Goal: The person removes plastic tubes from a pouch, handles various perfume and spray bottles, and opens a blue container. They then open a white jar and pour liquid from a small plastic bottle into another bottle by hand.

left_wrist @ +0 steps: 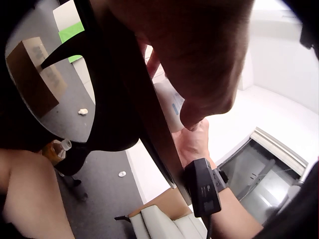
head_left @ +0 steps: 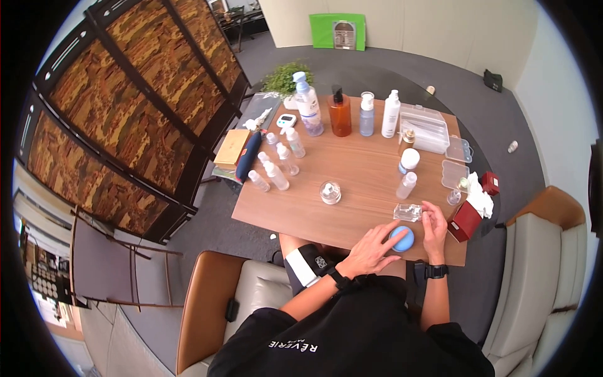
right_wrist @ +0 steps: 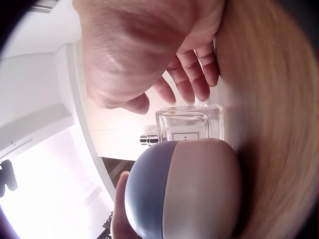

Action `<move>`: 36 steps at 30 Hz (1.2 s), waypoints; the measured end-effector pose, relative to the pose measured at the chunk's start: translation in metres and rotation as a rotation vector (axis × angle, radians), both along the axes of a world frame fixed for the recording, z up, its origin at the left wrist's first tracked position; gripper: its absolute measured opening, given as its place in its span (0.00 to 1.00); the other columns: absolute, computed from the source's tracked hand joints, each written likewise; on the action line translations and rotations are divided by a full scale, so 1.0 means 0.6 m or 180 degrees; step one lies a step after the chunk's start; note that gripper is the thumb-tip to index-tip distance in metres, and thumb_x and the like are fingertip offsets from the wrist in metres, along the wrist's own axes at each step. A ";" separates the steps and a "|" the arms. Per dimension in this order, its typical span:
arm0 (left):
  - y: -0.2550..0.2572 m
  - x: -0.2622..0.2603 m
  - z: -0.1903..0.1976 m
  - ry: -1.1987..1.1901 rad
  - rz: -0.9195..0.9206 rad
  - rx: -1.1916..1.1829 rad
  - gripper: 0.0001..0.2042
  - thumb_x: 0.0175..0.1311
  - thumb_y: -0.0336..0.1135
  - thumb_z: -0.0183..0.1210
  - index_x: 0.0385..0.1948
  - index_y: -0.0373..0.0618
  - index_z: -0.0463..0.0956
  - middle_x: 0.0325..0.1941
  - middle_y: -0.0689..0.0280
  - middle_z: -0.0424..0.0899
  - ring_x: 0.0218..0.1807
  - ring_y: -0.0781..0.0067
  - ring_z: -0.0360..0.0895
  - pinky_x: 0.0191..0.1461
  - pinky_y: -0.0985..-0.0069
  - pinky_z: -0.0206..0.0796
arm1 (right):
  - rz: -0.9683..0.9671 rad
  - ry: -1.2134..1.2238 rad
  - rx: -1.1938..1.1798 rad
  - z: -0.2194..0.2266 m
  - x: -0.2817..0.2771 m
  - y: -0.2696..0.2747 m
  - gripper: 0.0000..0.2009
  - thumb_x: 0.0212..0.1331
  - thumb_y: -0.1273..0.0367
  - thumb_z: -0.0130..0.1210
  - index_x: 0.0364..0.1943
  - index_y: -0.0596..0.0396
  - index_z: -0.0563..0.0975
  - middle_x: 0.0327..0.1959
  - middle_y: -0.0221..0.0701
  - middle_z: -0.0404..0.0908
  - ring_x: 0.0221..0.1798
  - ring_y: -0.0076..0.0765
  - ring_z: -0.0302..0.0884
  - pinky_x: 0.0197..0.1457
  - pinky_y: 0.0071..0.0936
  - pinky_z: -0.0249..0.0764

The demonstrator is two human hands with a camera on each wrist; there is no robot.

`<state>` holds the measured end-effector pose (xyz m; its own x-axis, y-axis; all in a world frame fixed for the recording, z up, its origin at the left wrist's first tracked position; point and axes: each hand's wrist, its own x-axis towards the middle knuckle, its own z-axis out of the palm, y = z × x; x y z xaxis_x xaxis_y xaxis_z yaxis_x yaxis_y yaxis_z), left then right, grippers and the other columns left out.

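Close in, the left hand (head_left: 367, 252) has its thumb and fingers set around the smooth blue lid of a squat, rounded jar with a pale body (head_left: 402, 239), which stands upright near the table's front edge. The right hand (head_left: 434, 232) has its fingers loosely curved and slightly apart, the tips just beside a clear rectangular glass bottle with a silver neck (right_wrist: 189, 122); whether they touch it, I cannot tell. That bottle stands upright on the wood-grain table (head_left: 301, 217), right next to the blue-lidded jar, on its far side.

Farther out, a small frosted bottle (head_left: 406, 186) and a round jar with a white lid (head_left: 409, 160) stand beyond the glass bottle. A dark red tissue box (head_left: 463, 222) sits to the right of the right hand, while a low clear glass jar (head_left: 330, 193) stands well to the left. Along the far side are a tall white bottle (head_left: 391, 114), an amber bottle with a black pump (head_left: 340, 114) and an open clear plastic case (head_left: 426, 135).
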<state>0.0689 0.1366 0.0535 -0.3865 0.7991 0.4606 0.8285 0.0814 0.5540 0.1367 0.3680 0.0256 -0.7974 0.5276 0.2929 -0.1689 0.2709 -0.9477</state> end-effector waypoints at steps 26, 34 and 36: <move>-0.273 -0.113 -0.050 0.0432 0.2028 0.0141 0.30 0.61 0.36 0.74 0.67 0.48 0.78 0.63 0.45 0.81 0.59 0.41 0.81 0.61 0.54 0.75 | -0.0011 -0.0048 0.0079 -0.010 0.000 0.005 0.17 0.81 0.66 0.51 0.62 0.63 0.79 0.51 0.33 0.82 0.45 0.26 0.79 0.52 0.27 0.77; -0.368 -0.206 -0.090 0.0466 0.3325 0.0416 0.33 0.65 0.33 0.70 0.74 0.48 0.70 0.68 0.48 0.75 0.67 0.41 0.75 0.70 0.53 0.66 | -0.0025 -0.0046 0.0116 -0.012 0.000 0.007 0.16 0.80 0.68 0.50 0.62 0.62 0.79 0.51 0.33 0.82 0.46 0.26 0.79 0.52 0.27 0.77; -0.363 -0.207 -0.098 0.0485 0.3382 0.0447 0.34 0.65 0.33 0.70 0.74 0.48 0.69 0.69 0.48 0.75 0.68 0.42 0.74 0.71 0.53 0.65 | -0.0054 -0.0062 0.0130 -0.013 0.001 0.007 0.16 0.80 0.68 0.50 0.62 0.62 0.79 0.51 0.32 0.82 0.46 0.26 0.79 0.52 0.27 0.77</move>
<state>-0.0553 -0.0813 -0.0054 -0.7813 0.0256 0.6237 0.4327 0.7424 0.5116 0.1372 0.3725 0.0178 -0.7942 0.5290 0.2990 -0.1455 0.3122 -0.9388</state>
